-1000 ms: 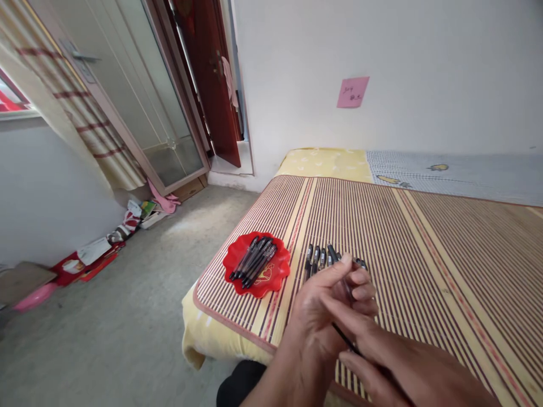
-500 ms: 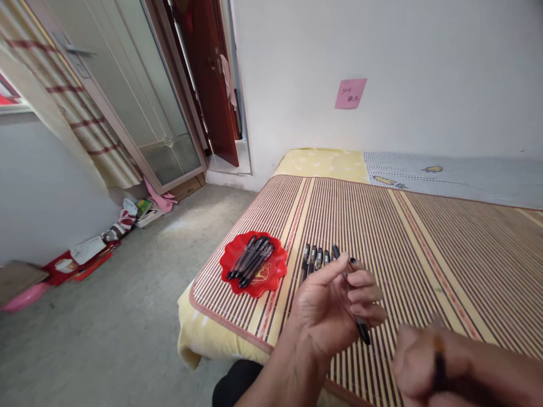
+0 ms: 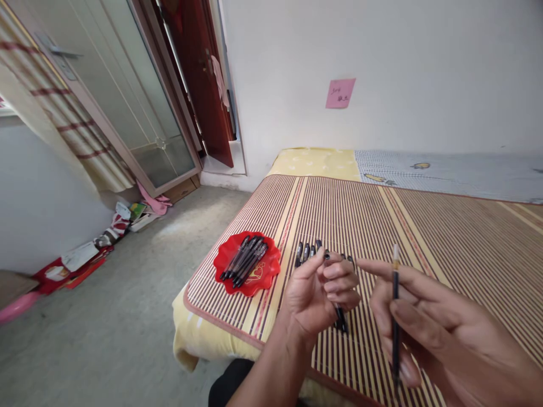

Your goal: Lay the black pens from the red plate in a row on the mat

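Observation:
My left hand (image 3: pixel 316 291) is closed around a black pen barrel (image 3: pixel 340 317); its hollow upper end shows by the thumb and its dark lower part sticks out below the fingers. To the right, my right hand (image 3: pixel 428 322) pinches a dark ink refill (image 3: pixel 395 305) with a pale tip, held upright between thumb and fingers. Its index finger stretches toward the left hand. Behind my left hand, a row of black pens (image 3: pixel 306 252) lies on the mat, partly hidden. A red scalloped plate (image 3: pixel 271 277) to the left carries several black pens (image 3: pixel 246 260).
A striped bamboo mat (image 3: pixel 339 209) covers the bed, over a yellow sheet (image 3: pixel 314 160). On the wall is a pink note (image 3: pixel 340 93). A glass door (image 3: pixel 127 85) and a red-brown door (image 3: pixel 203 85) stand at the left, with clutter (image 3: pixel 80 257) along the floor.
My right hand has come up from the lower right and now shows the upright refill. My left hand keeps its hold on the pen barrel. The view has shifted slightly.

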{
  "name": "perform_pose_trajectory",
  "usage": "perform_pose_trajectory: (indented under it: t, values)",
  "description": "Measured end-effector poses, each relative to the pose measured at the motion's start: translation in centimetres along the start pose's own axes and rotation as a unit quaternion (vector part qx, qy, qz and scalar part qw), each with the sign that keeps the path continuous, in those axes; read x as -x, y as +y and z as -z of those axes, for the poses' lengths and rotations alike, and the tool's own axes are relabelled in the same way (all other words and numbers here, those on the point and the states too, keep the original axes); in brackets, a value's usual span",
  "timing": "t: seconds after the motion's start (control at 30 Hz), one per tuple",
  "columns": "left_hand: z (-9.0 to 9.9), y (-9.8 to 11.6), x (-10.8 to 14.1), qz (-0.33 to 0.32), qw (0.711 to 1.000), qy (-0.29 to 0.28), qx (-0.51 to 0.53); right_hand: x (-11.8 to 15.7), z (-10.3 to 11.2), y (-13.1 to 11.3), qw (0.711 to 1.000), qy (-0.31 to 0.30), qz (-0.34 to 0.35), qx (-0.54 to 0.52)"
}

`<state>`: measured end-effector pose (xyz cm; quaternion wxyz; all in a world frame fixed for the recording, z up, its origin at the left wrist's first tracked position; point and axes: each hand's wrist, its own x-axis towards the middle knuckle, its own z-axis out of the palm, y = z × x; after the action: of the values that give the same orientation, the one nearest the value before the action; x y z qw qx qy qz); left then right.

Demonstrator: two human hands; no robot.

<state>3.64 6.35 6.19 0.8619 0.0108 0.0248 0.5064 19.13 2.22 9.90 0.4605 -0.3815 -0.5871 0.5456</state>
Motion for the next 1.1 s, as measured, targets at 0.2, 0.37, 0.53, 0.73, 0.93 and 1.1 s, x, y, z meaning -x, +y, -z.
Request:
perform_pose_trajectory:
  t: [0.2,0.37,0.53,0.73,0.93,1.1]
  values:
    - [0.5,1.4,-0.4,-0.090,0.994,-0.050,-0.046,-0.7,-0.6,0.0,0.993,-0.084,-0.077,-0.040]
    - [0.9,2.7,-0.8,-0.168,0.982,-0.026,-0.088,-1.6,-1.7,0.7,0.991,-0.109,-0.072,-0.043]
    - [0.7,2.8,-0.6,-0.184,0.975,0.001,-0.122,-2.8,-1.8,1.6,0.982,-0.137,-0.065,-0.109]
    - [-0.3,2.3,-0.2,-0.174,0.975,0.014,-0.139,-2.8,-1.3,1.5,0.970,-0.125,-0.062,-0.200]
    - [-0.9,1.7,-0.1,-0.163,0.977,-0.024,-0.134,-2.8,-1.2,1.1,0.954,-0.082,-0.075,-0.277]
    - [-1.0,1.6,-0.2,-0.166,0.978,-0.007,-0.124,-2.8,-1.4,1.2,0.951,-0.032,-0.090,-0.294]
